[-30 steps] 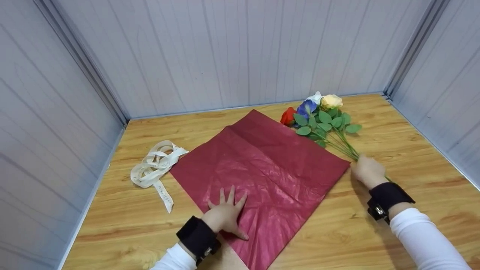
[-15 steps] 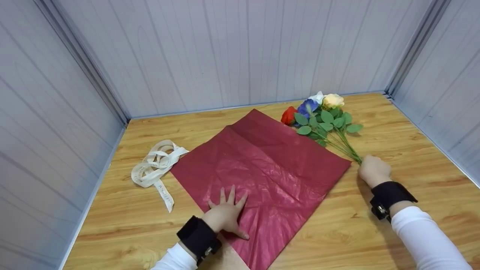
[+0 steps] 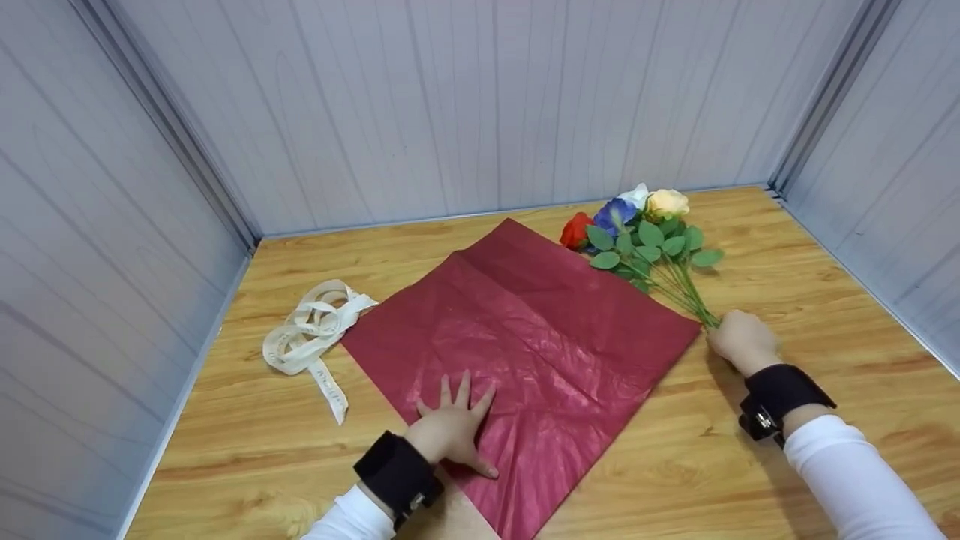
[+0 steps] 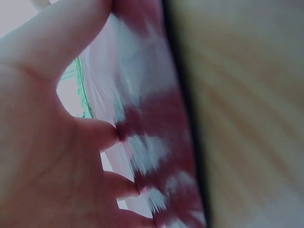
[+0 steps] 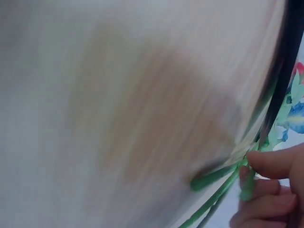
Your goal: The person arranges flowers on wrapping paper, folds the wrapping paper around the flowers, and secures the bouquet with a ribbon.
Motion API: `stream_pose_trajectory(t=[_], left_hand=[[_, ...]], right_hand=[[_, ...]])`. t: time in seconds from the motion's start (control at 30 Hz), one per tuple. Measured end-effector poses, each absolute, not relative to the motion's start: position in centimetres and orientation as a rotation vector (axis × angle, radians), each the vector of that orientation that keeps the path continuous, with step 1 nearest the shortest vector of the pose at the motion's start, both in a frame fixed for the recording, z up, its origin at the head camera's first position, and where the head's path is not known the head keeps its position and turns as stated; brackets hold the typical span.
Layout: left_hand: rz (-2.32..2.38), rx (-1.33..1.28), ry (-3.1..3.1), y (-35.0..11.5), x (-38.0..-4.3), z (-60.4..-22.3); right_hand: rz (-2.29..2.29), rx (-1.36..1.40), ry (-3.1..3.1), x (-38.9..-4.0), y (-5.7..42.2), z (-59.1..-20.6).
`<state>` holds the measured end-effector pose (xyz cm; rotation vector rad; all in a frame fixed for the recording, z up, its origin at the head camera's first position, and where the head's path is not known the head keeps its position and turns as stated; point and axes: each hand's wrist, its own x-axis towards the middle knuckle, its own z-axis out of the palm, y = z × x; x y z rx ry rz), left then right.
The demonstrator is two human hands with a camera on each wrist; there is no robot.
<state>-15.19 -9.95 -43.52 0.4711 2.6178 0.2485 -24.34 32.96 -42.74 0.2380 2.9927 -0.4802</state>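
Note:
A dark red sheet of wrapping paper [image 3: 517, 315] lies flat on the wooden table, one corner toward the back wall. My left hand [image 3: 450, 433] rests on its lower left edge, fingers spread; in the left wrist view the fingertips [image 4: 111, 135] touch the paper. To the right of the sheet, my right hand [image 3: 744, 341] grips a bunch of artificial flowers [image 3: 637, 225] by the green stems. Red, blue, white and cream blooms point to the back, with green leaves below. In the right wrist view, thumb and curled fingers close round the stems [image 5: 216, 178], whose cut ends stick out.
A loosely coiled white ribbon [image 3: 315, 326] with printed lettering lies left of the paper, its tail toward the front. Pale panelled walls [image 3: 450, 112] enclose the table [image 3: 262, 457] at the back and both sides.
My right hand has shifted slightly right and down along the stems, then a little back left, its fingers still round them. The flower heads have barely moved. My left hand stays in place.

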Motion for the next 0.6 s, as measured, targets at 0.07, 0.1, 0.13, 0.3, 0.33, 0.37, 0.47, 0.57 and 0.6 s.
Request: stream_pose_trajectory(t=[0.07,0.1,0.13,0.3,0.33,0.37,0.47,0.57,0.6], left_hand=[[0.243,0.468,2.619,-9.9,-15.2,-43.5],[0.242,0.466,2.619,-9.9,-15.2,-43.5],[0.240,0.465,2.620,-9.9,-15.2,-43.5],[0.246,0.465,2.618,-10.0,-15.2,-43.6],[0.249,0.465,2.618,-10.0,-15.2,-43.6],[0.252,0.466,2.617,-10.0,-15.2,-43.6],[0.259,0.465,2.616,-10.0,-15.2,-43.7],[0.255,0.464,2.619,-10.0,-15.2,-43.7],[0.254,0.463,2.618,-10.0,-15.2,-43.7]], right_hand=[[-0.510,0.217,3.044,-24.3,32.5,-42.7],[-0.529,0.202,3.075,-24.3,32.3,-42.7],[-0.551,0.188,3.101,-24.3,32.1,-42.7],[-0.643,0.130,3.209,-24.4,31.1,-42.4],[-0.662,0.128,3.227,-24.5,31.0,-42.3],[-0.679,0.125,3.246,-24.5,31.0,-42.3],[-0.727,0.115,3.320,-24.5,30.7,-42.3],[-0.792,0.101,3.409,-24.6,30.2,-42.2],[-0.816,0.091,3.434,-24.7,30.0,-42.1]])
